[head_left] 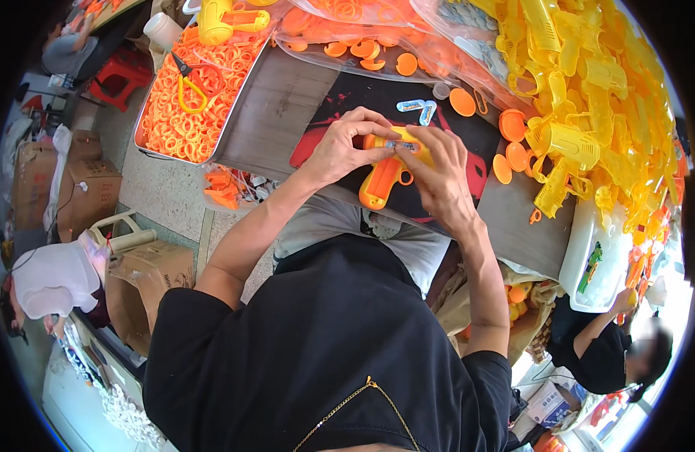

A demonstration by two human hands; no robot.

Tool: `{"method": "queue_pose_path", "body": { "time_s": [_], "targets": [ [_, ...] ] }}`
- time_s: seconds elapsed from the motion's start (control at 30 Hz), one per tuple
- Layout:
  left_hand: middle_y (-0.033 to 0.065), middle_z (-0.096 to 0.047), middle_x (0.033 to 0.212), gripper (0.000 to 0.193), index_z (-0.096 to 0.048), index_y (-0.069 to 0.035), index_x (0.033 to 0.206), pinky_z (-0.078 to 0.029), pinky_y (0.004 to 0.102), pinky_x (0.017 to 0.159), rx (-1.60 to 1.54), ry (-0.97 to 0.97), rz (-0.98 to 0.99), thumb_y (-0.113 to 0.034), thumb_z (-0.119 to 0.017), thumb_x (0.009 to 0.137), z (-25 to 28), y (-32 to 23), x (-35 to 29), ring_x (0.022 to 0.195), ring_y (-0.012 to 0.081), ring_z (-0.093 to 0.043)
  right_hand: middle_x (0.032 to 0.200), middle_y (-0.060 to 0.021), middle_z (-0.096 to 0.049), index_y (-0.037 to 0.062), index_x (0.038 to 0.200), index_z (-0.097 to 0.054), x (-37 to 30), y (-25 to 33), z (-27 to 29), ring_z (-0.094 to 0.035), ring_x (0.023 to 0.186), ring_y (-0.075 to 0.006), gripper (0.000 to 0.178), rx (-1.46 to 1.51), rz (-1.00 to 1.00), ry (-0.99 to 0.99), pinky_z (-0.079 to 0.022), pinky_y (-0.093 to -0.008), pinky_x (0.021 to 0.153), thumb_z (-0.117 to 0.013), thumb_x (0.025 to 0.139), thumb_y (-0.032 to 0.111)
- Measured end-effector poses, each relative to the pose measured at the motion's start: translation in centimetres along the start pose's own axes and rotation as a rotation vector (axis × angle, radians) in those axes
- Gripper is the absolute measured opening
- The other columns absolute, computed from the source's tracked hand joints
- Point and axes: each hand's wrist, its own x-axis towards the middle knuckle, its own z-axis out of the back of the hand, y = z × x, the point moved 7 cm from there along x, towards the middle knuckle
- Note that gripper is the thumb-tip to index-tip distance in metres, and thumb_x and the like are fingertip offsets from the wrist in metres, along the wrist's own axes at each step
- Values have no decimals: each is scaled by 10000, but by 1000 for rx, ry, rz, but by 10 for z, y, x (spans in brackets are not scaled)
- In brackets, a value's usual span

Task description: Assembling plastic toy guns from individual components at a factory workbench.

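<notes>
A yellow and orange toy gun (381, 183) lies over the dark mat, its handle pointing toward me. My left hand (346, 148) closes on its left side with thumb and index finger. From the right, my right hand (443, 172) curls over the toy's body, thumb and fingers pressed to it. Between the fingertips of both hands, a small blue and white sticker (399, 145) shows on the toy. Just beyond the hands lie two more blue and white stickers (417, 110). My palms and the toy's far side are partly hidden.
Orange rings fill a metal tray (231, 124), with yellow-orange scissors (191, 89) on top. Yellow toy shells (581, 98) are heaped at right, beside orange discs (512, 126). A white bin (585, 264) stands at the right table end. Another person (600, 343) sits at lower right.
</notes>
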Motion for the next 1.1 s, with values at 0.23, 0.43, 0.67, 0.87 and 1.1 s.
{"method": "queue_pose_path", "body": {
  "time_s": [0.23, 0.43, 0.67, 0.87, 1.1],
  "targets": [
    [44, -626, 1135, 272, -762, -103, 1105, -477, 310, 966, 101, -38, -44, -120, -794, 835, 0, -5, -4, 1096, 166, -600, 1228, -148, -648, -24, 1276, -605, -1, -56, -7, -632, 1096, -184, 373, 535, -526, -5, -493, -309, 943, -611, 999, 227],
    [54, -614, 1152, 275, -755, -108, 1121, -458, 320, 977, 112, -12, -46, -129, -784, 848, -1, -5, -4, 1114, 180, -582, 1194, -137, -667, -66, 1330, -561, 17, -78, -36, -620, 1101, -166, 561, 717, -597, 482, -480, -305, 959, -704, 937, 308],
    [53, -592, 1156, 270, -743, -97, 1143, -493, 291, 876, 131, -11, -63, -90, -755, 873, -3, -5, -3, 1029, 153, -594, 1158, -126, -662, -38, 1294, -579, 22, -73, -36, -620, 1090, -180, 517, 728, -519, 472, -485, -316, 938, -719, 917, 287],
    [87, -516, 1444, 414, -575, -45, 1369, -456, 335, 1061, -781, -30, 339, 9, -587, 958, 12, 17, -19, 1220, 208, -589, 1270, -123, -608, 36, 1398, -523, 13, -39, -16, -557, 1225, -205, 690, 200, -223, 360, -433, -371, 1039, -801, 822, 295],
    [70, -514, 1436, 727, -336, -61, 1535, -417, 357, 1094, -778, 49, 99, -164, -727, 931, -15, -2, -25, 1310, 171, -501, 1201, -127, -631, 21, 1298, -611, 11, -34, -20, -605, 1123, -232, 448, 898, -315, -177, -452, -348, 1022, -657, 951, 301]
  ]
}}
